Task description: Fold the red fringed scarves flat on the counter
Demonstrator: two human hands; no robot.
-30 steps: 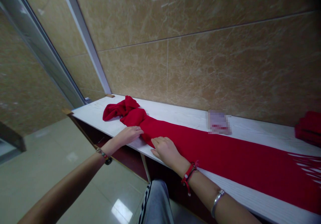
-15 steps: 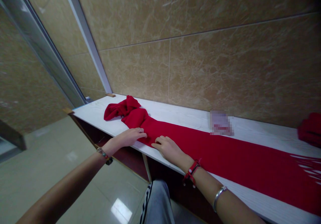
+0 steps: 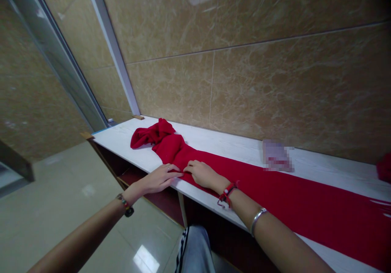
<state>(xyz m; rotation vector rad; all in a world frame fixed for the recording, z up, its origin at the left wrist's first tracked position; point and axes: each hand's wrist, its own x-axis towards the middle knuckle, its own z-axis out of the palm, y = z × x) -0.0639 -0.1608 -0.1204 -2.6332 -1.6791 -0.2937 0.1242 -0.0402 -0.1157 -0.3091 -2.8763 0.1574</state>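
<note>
A long red scarf (image 3: 259, 187) lies along the white top of a low cabinet, flat on the right, with fringe at its right end. Its left part (image 3: 152, 136) is bunched in loose folds. At the near edge of the scarf, where flat cloth meets folds, my left hand (image 3: 160, 178) has its fingers and thumb closed on the cloth. Close beside it, almost touching, my right hand (image 3: 204, 174) bends its fingers onto the same edge. The right thumb is mostly hidden.
A blurred-out flat packet (image 3: 277, 155) rests behind the scarf near the tiled wall (image 3: 275, 81). More red cloth (image 3: 384, 168) sits at the far right. Shelves open under the white cabinet top (image 3: 122, 136). My knee (image 3: 197, 248) is close to the cabinet front.
My right hand has moved left and slightly up along the scarf's edge, so the two hands are nearer each other. The view has shifted slightly; the scarf lies much the same.
</note>
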